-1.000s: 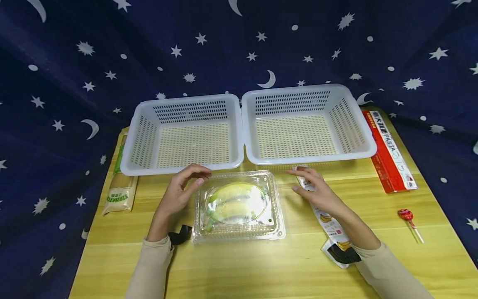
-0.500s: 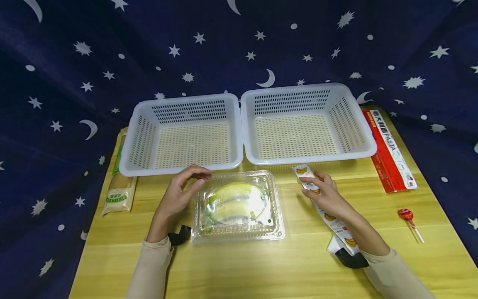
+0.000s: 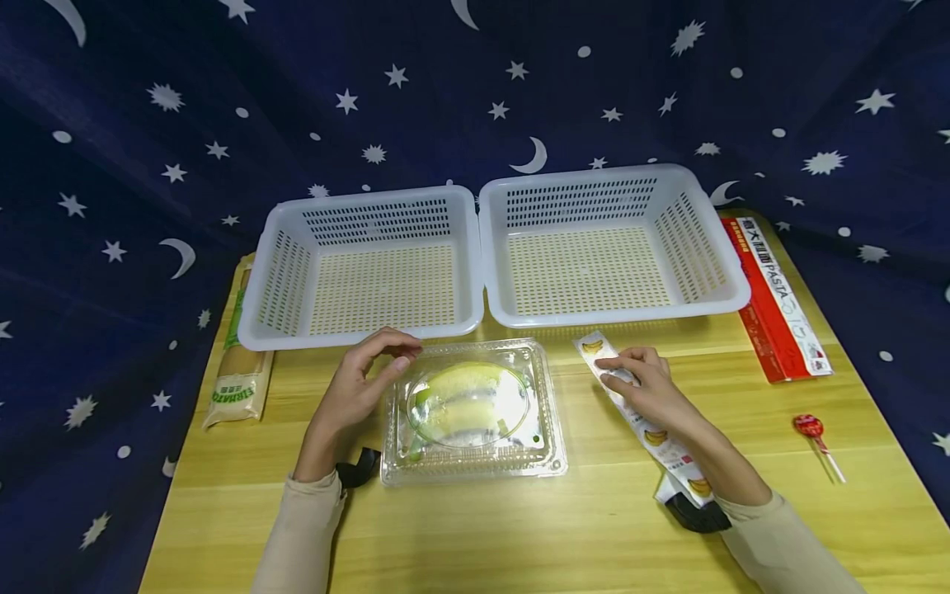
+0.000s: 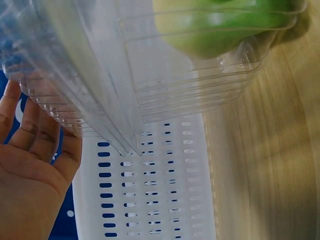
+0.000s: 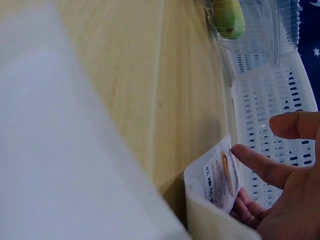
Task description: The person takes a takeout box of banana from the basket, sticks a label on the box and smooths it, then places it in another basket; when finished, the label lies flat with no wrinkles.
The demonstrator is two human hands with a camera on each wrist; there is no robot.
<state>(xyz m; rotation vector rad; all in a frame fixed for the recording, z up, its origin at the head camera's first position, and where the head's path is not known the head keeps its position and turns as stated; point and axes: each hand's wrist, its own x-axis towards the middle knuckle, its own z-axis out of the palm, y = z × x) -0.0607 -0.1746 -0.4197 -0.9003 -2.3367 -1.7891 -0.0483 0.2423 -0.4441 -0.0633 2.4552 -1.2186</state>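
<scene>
Fingers of the left hand (image 3: 351,386) bend loosely beside a clear plastic fruit box (image 3: 475,464); those of the right hand (image 3: 653,398), spread, touch a white banana-printed strip (image 3: 653,438). Both are on the yellow wooden table (image 3: 482,536), before two white perforated baskets (image 3: 616,317); navy starry cloth (image 3: 445,91) hangs behind.

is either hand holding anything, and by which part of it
No grip shows: the right hand only touches the banana-print packet near its far end, thumb apart, and the left hand is by the clear container.
</scene>
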